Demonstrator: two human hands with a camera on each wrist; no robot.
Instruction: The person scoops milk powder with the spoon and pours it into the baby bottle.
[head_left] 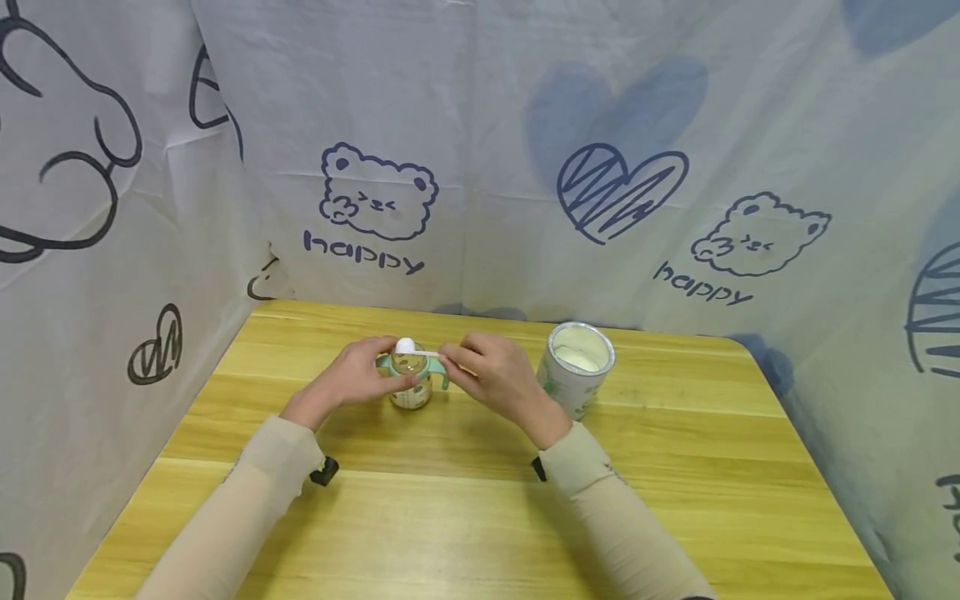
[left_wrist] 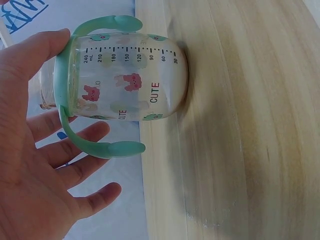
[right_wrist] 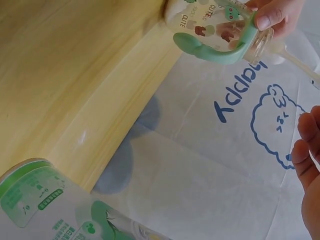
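A clear baby bottle (head_left: 411,385) with mint-green handles and printed measuring marks stands upright at the middle of the wooden table (head_left: 480,517). My left hand (head_left: 351,377) holds it at the green collar, thumb on one side and fingers on the other. In the left wrist view the bottle (left_wrist: 131,80) fills the frame, with the left hand (left_wrist: 35,150) spread behind a handle. My right hand (head_left: 486,368) pinches the handle of a white scoop (head_left: 406,346), whose bowl sits over the bottle's open mouth. The right wrist view shows the scoop (right_wrist: 296,60) at the bottle (right_wrist: 212,25) and my right fingers (right_wrist: 306,145).
An open milk-powder can (head_left: 576,365) with pale powder inside stands just right of my right hand, and its green label (right_wrist: 45,200) shows close up. A white cloth (head_left: 480,150) printed with bears and hearts walls the table on three sides.
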